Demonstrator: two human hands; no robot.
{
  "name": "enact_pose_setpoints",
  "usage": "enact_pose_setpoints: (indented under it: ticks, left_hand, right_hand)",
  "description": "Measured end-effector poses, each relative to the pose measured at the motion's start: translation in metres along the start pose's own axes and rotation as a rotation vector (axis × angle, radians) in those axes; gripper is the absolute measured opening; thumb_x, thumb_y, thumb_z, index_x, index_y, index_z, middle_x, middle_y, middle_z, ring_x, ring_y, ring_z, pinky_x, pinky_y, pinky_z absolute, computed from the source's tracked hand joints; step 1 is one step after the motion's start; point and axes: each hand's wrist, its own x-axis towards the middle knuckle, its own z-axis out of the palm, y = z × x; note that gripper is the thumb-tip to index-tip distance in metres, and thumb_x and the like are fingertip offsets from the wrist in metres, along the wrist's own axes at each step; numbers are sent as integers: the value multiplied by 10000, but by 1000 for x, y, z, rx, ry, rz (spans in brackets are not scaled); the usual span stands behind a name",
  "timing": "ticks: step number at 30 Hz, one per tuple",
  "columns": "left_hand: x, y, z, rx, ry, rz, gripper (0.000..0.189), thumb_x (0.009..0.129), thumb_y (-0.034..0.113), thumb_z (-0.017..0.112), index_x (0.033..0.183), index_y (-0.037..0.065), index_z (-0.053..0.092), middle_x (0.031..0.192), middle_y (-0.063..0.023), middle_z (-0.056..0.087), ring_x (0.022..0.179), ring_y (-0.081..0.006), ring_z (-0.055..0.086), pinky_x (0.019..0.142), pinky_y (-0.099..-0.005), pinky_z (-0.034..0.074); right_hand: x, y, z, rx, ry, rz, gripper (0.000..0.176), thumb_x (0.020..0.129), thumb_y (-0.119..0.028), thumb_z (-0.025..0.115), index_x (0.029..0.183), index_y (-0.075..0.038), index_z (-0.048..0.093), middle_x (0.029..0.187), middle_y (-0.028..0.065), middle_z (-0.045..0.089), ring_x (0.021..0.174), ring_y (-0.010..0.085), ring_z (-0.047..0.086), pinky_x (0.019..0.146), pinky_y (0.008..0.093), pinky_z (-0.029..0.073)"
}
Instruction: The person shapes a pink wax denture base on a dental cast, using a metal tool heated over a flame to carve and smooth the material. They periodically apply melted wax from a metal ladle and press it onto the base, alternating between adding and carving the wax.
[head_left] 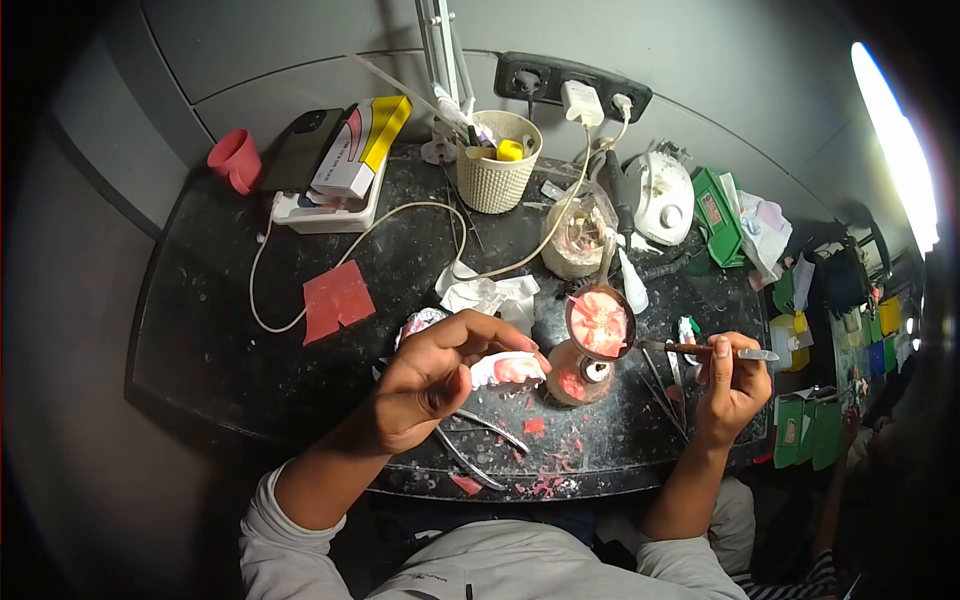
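My left hand [432, 375] holds a white dental cast [507, 370] with pink wax on it, its fingers bent round the piece. Between the fingers of my right hand [733, 385] is a brown-handled tool [700, 349], held level, its dark tip pointing left. That tip is close to the rim of a round metal pan [600, 325] with pink wax pieces inside. Below the pan stands a glass burner [575, 380] with pink bits about it. It cannot be made out whether the pan touches the burner.
A red wax sheet [338, 302] lies at the left, near a looping cable. Behind stand a woven basket [499, 170], a glass jar [578, 240] and a white device [662, 197]. Metal pliers [470, 458] and pink scraps lie at the front edge. Green bins [718, 218] are at the right.
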Motion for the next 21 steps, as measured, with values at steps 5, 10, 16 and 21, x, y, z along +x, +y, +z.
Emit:
enact_pose_setpoints:
  ticks: [5,10,16,21]
  left_hand:
    - [-1,1,3,51,67,-37,678,922,483,658,1289,-57,474,1251,-287,590,1215,-324,577,1078,-437,397]
    - [3,-4,6,75,162,-28,780,820,389,820,1326,-60,431,1298,-264,569,1188,-285,602,1041,-405,456]
    - [6,-6,10,176,183,-37,787,817,362,831,1341,-69,432,1320,-249,565,1207,-266,586,1063,-384,435]
    - [6,-12,7,207,163,-31,747,829,317,827,1338,-67,440,1325,-246,561,1222,-268,574,1075,-386,422]
  right_hand:
    - [-2,-1,-3,109,111,-64,141,998,-94,573,977,36,621,722,69,622,530,67,486,493,207,360]
    - [-4,0,1,325,125,-186,234,1013,-176,578,1083,47,583,805,175,646,475,128,534,447,227,397]
    - [-11,-10,10,282,27,-110,209,996,-129,615,1040,75,605,744,134,636,496,112,562,442,219,427]
    - [-11,-11,9,290,-5,-36,185,979,-83,634,1039,90,607,752,129,645,504,103,572,450,213,456]
